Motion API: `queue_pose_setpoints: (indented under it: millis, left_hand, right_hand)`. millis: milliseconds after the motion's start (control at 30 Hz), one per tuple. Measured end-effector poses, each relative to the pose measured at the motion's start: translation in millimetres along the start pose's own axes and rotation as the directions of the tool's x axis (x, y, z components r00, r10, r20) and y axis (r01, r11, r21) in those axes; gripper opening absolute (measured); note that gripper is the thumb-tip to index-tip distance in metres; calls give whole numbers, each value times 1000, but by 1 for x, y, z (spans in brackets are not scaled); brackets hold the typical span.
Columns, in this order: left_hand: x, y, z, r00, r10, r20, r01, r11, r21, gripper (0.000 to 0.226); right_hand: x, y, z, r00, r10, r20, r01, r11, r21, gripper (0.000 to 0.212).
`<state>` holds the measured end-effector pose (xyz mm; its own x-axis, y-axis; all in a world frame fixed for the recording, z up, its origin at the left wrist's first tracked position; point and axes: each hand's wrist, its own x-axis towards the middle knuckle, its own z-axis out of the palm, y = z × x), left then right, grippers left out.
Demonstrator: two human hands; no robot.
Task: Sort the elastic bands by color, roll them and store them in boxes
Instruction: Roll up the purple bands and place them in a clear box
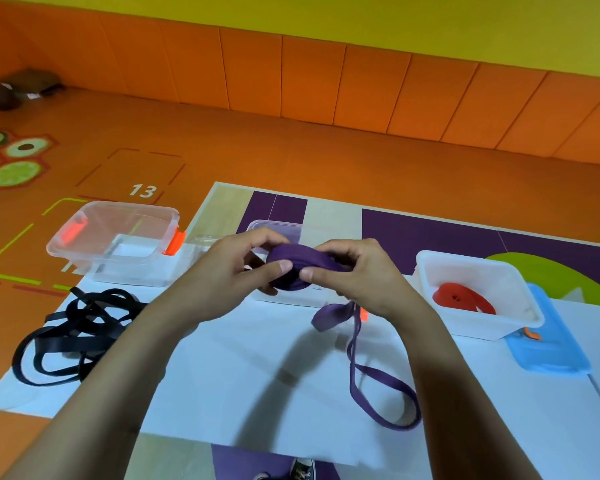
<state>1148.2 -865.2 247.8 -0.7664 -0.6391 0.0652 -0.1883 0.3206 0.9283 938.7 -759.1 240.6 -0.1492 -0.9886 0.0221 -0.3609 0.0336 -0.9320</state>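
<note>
My left hand and my right hand both grip a partly rolled purple elastic band above the middle clear box. The band's loose tail hangs down from the roll and loops on the white table sheet. A tangle of black bands lies at the table's left edge. A rolled red band sits inside the white box on the right. A clear box with orange clips stands at the left with no band in it.
A blue lid lies right of the white box. The white sheet covers the table in front of me. Orange padded floor and wall lie beyond the table. Shoes show below the table edge.
</note>
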Motion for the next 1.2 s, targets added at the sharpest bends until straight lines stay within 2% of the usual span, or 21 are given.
queue_pose_setpoints:
  millis: [67,167,267,367,433,533,600,733,833,933,1067,1200]
  left_hand:
    - [-1,0,6,1000,23,-13,-24,995,-94,23]
    - [-1,-1,16,997,16,-71,-38,944,-329,23]
    - [0,-5,28,993,-54,-107,-12,844,-537,26]
    - [-3,-9,41,991,-125,-48,61,741,-669,19]
    - [-5,-9,40,985,-174,-3,136,779,-612,13]
    - [-7,-8,25,978,-204,45,209,934,-290,16]
    - [-8,-4,12,983,-181,15,181,974,-138,23]
    - [-4,10,-6,999,-39,23,40,998,-54,22]
    - [-3,12,-2,1000,17,-19,-19,993,-120,23]
    - [-3,11,9,995,26,-98,-49,970,-240,30]
    - [-2,6,20,984,18,-176,-74,945,-320,25]
    - [-3,3,27,980,-11,-197,-71,912,-403,25]
  right_hand:
    - [-2,2,-3,1000,-2,-11,3,996,87,6]
    - [-6,10,-1,999,-9,-40,16,981,193,1]
    - [-10,16,8,993,-34,-115,65,960,274,8]
    - [-10,16,16,984,-23,-176,74,953,293,24]
    - [-10,14,16,985,-27,-169,64,974,216,20]
    - [-11,10,7,996,-14,-89,22,996,91,15]
    - [-11,5,2,1000,-20,-6,20,1000,19,14]
    - [-6,-8,3,995,-58,79,60,998,-19,14]
    - [-3,-11,6,994,-110,-23,112,989,98,11]
    - [1,-9,8,983,-132,-126,157,965,212,17]
    - [7,-5,10,979,-128,-160,161,963,217,16]
    - [7,-4,13,981,-123,-148,151,969,195,14]
